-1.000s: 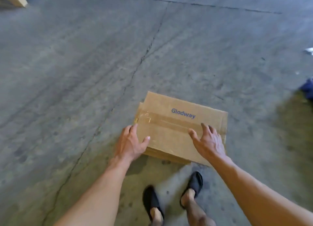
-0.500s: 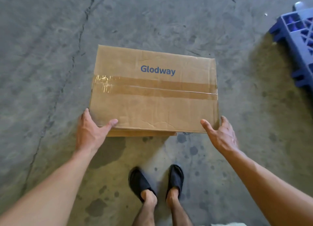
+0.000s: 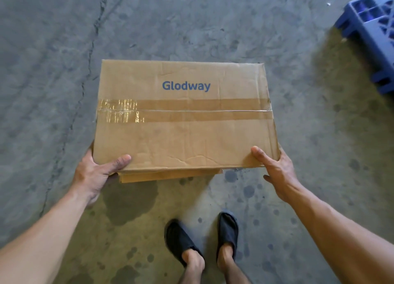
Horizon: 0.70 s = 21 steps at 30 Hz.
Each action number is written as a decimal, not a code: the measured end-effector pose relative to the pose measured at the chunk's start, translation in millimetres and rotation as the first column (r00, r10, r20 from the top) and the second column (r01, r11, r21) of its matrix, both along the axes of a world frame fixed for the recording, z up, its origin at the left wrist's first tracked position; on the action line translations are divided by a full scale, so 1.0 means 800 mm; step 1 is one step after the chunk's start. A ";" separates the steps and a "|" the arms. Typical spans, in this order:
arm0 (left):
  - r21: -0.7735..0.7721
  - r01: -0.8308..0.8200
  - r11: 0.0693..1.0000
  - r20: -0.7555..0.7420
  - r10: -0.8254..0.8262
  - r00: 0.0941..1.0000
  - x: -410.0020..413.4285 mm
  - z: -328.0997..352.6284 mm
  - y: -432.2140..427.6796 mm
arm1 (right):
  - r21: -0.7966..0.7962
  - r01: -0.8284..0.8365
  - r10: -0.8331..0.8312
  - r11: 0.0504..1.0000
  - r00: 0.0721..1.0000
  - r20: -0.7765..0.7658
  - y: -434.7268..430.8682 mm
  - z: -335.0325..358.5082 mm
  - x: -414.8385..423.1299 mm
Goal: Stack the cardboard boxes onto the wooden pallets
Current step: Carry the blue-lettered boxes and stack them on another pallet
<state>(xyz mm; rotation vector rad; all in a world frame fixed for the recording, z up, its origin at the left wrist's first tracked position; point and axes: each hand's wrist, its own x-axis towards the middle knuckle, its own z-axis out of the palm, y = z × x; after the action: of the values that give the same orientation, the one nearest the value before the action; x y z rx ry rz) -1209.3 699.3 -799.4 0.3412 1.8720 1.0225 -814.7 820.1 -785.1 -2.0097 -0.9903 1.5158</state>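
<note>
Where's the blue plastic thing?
Head view, top right corner: the blue plastic pallet lies on the concrete floor, beyond and right of the cardboard box, not touching it.

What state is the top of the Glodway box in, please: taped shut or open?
Shut. Brown tape runs edge to edge along the top seam of the box, and the flaps lie flat.
</note>
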 end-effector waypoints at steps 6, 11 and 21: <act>0.053 0.029 0.998 0.005 -0.030 1.000 0.029 0.080 0.034 | 0.031 0.137 -0.133 0.990 0.986 -0.098 0.006 0.087 0.036; 0.175 0.160 0.972 -0.019 -0.159 0.987 0.047 0.217 0.094 | 0.159 0.234 -0.201 0.959 0.960 -0.197 0.022 0.231 0.062; 0.410 0.567 0.715 -0.052 -0.602 0.797 0.029 0.406 0.194 | 0.457 0.527 -0.459 0.717 0.850 -0.259 -0.079 0.448 0.052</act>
<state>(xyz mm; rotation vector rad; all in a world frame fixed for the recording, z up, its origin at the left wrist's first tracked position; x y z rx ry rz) -1186.4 854.4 -474.7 1.0555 1.3051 0.9420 -773.4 756.8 -426.8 -1.5871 -0.6324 0.9401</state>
